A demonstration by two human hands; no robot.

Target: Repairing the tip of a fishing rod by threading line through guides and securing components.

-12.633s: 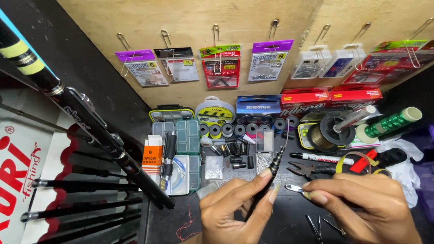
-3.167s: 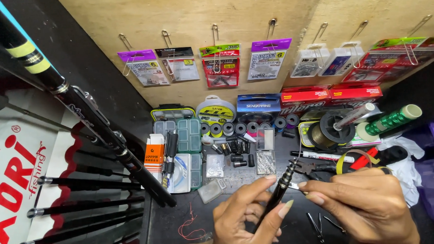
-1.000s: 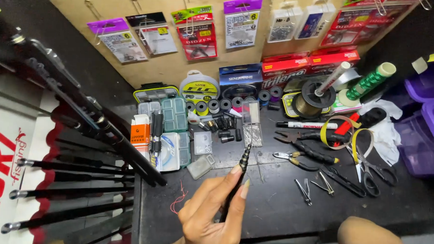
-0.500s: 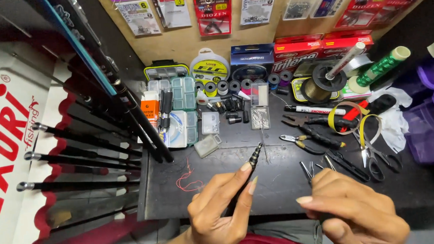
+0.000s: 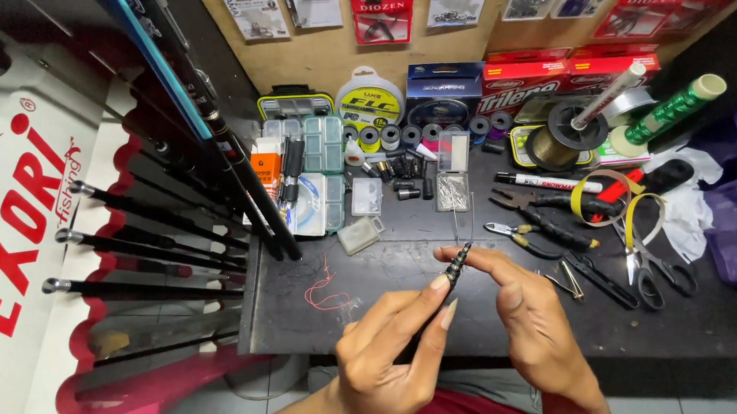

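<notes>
We pinch the slim black ribbed rod tip [image 5: 456, 265] over the dark worktop [image 5: 386, 255], left hand [image 5: 390, 345] closed around its shaft, right hand [image 5: 523, 304] fingertips nipping its end; next likely needs steady, fine alignment

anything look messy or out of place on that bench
One thing stands out: a loose tangle of red thread lies by itself on the dark mat, left of the left hand. A small clear box also sits askew, apart from the tackle boxes. Nothing looks spilled or damaged.
</notes>
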